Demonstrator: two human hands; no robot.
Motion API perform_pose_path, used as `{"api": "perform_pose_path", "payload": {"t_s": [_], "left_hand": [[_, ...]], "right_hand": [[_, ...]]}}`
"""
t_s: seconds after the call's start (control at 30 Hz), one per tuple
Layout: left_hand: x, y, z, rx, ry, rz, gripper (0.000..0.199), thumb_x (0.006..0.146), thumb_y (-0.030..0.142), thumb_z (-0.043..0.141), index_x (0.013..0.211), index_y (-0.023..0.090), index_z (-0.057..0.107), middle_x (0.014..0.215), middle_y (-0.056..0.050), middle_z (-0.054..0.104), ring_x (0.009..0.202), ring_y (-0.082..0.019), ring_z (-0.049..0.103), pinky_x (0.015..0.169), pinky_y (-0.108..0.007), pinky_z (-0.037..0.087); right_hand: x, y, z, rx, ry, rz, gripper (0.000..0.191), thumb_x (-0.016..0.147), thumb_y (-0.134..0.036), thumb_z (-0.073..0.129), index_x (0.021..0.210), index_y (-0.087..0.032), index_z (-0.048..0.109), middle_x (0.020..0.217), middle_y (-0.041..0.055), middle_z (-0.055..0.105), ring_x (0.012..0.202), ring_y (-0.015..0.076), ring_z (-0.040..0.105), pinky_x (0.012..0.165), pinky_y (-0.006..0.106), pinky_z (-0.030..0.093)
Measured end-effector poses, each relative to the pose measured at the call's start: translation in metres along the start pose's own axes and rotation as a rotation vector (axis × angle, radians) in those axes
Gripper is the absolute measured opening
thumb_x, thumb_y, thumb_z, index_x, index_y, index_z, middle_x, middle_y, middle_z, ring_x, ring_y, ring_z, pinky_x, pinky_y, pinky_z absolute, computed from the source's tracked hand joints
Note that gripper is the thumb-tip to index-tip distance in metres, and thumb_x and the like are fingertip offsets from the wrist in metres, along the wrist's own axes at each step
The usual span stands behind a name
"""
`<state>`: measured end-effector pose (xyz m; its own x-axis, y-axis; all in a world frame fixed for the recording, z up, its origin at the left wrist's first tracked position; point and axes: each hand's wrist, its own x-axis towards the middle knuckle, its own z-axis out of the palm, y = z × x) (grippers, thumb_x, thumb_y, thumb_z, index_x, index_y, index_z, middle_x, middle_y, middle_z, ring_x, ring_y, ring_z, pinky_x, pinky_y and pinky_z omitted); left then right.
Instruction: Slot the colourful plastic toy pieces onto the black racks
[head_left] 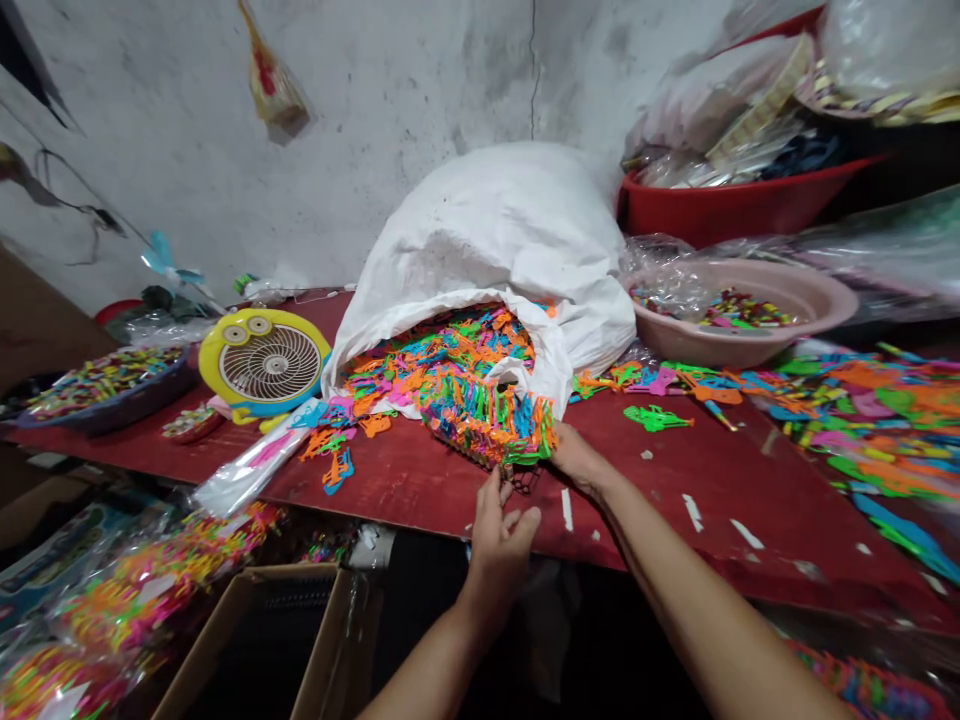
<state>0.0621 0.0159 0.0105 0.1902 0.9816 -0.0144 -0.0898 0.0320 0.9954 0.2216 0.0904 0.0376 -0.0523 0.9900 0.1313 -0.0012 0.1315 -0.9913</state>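
Note:
A large white sack (495, 220) lies on the red table with its mouth towards me, spilling small colourful plastic pieces (457, 345). In front of the mouth is a dense bundle of upright colourful pieces (491, 415), with a dark chain-like mesh (527, 480) at its near edge. My right hand (577, 458) is at the bundle's right end, its fingers partly hidden behind it. My left hand (504, 530) is at the near edge by the mesh, fingers partly bent and thumb apart; whether it grips anything is unclear.
On the red table (420, 480), a yellow fan (271, 365) and a blue basin (112, 395) stand left. A pink basin (750, 345) and loose pieces (885, 420) lie right, below a red basin (720, 205). An open cardboard box (326, 640) sits below the table edge.

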Motion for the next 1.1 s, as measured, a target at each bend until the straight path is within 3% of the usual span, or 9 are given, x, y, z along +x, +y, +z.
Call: {"api": "perform_pose_path", "payload": {"t_s": [0.1, 0.27, 0.43, 0.57, 0.7, 0.8, 0.9, 1.0, 1.1], "left_hand": [[0.005, -0.003, 0.006, -0.011, -0.028, -0.024, 0.084, 0.075, 0.038, 0.071, 0.148, 0.018, 0.034, 0.153, -0.02, 0.031, 0.137, -0.032, 0.044, 0.102, -0.038, 0.049], [0.018, -0.02, -0.015, 0.013, 0.013, -0.063, 0.07, 0.076, 0.042, 0.07, 0.137, 0.017, 0.048, 0.134, -0.018, 0.053, 0.118, -0.027, 0.06, 0.091, -0.036, 0.054], [0.022, -0.019, -0.011, 0.039, -0.032, -0.071, 0.068, 0.074, 0.044, 0.07, 0.134, 0.017, 0.052, 0.124, -0.015, 0.059, 0.105, -0.023, 0.066, 0.086, -0.034, 0.057], [0.02, -0.013, 0.004, 0.098, -0.087, 0.001, 0.056, 0.076, 0.043, 0.069, 0.126, 0.019, 0.059, 0.142, -0.016, 0.046, 0.099, -0.021, 0.067, 0.081, -0.034, 0.059], [0.024, -0.024, 0.002, 0.078, -0.106, 0.028, 0.052, 0.078, 0.045, 0.067, 0.122, 0.019, 0.061, 0.144, -0.017, 0.043, 0.098, -0.021, 0.067, 0.084, -0.037, 0.059], [0.025, -0.029, -0.003, 0.055, -0.112, 0.048, 0.049, 0.081, 0.045, 0.065, 0.122, 0.019, 0.062, 0.14, -0.015, 0.048, 0.1, -0.021, 0.067, 0.091, -0.038, 0.057], [0.023, -0.02, -0.002, 0.087, -0.13, 0.04, 0.044, 0.081, 0.043, 0.065, 0.118, 0.019, 0.065, 0.135, -0.015, 0.052, 0.1, -0.022, 0.067, 0.091, -0.039, 0.056], [0.019, -0.007, 0.001, 0.116, -0.159, 0.013, 0.042, 0.08, 0.041, 0.066, 0.114, 0.017, 0.067, 0.132, -0.015, 0.054, 0.102, -0.023, 0.066, 0.088, -0.038, 0.057], [0.016, 0.002, 0.001, 0.129, -0.186, -0.006, 0.04, 0.08, 0.04, 0.064, 0.112, 0.016, 0.067, 0.127, -0.015, 0.057, 0.103, -0.023, 0.066, 0.088, -0.037, 0.056]], "right_hand": [[-0.003, 0.003, -0.014, 0.013, 0.116, -0.045, 0.045, 0.069, -0.037, 0.068, 0.108, -0.014, 0.067, 0.106, 0.0084, 0.073, 0.096, 0.0204, 0.065, 0.09, 0.036, 0.05], [-0.038, 0.012, -0.067, -0.251, 0.243, -0.012, 0.047, 0.076, -0.033, 0.058, 0.12, -0.015, 0.062, 0.11, 0.0117, 0.071, 0.088, 0.0187, 0.068, 0.081, 0.035, 0.053], [-0.064, -0.003, -0.145, -1.017, 0.595, -0.042, 0.037, 0.084, -0.02, 0.047, 0.112, -0.016, 0.069, 0.108, 0.0122, 0.07, 0.099, 0.0228, 0.063, 0.09, 0.038, 0.048], [-0.06, -0.008, -0.179, -1.48, 0.492, 0.091, 0.043, 0.081, -0.005, 0.043, 0.113, -0.015, 0.071, 0.114, 0.0134, 0.068, 0.106, 0.0259, 0.056, 0.092, 0.037, 0.043], [-0.054, -0.008, -0.186, -1.47, 0.354, 0.084, 0.041, 0.083, -0.009, 0.047, 0.117, -0.015, 0.069, 0.115, 0.0106, 0.069, 0.108, 0.0227, 0.056, 0.095, 0.033, 0.041], [-0.055, -0.014, -0.196, -1.457, 0.539, 0.143, 0.037, 0.089, -0.02, 0.047, 0.12, -0.014, 0.067, 0.119, 0.0128, 0.066, 0.107, 0.0223, 0.058, 0.089, 0.031, 0.043], [-0.056, -0.022, -0.211, -1.566, 0.749, 0.329, 0.035, 0.089, -0.029, 0.051, 0.115, -0.011, 0.068, 0.114, 0.0201, 0.065, 0.105, 0.0283, 0.059, 0.081, 0.035, 0.044], [-0.055, -0.024, -0.221, -1.563, 0.695, 0.466, 0.032, 0.085, -0.023, 0.056, 0.109, -0.008, 0.068, 0.108, 0.0244, 0.065, 0.098, 0.0297, 0.061, 0.072, 0.035, 0.041], [-0.057, -0.022, -0.224, -1.458, 0.659, 0.482, 0.029, 0.086, -0.018, 0.051, 0.107, -0.01, 0.069, 0.106, 0.0242, 0.066, 0.091, 0.0261, 0.063, 0.069, 0.035, 0.037]]}}
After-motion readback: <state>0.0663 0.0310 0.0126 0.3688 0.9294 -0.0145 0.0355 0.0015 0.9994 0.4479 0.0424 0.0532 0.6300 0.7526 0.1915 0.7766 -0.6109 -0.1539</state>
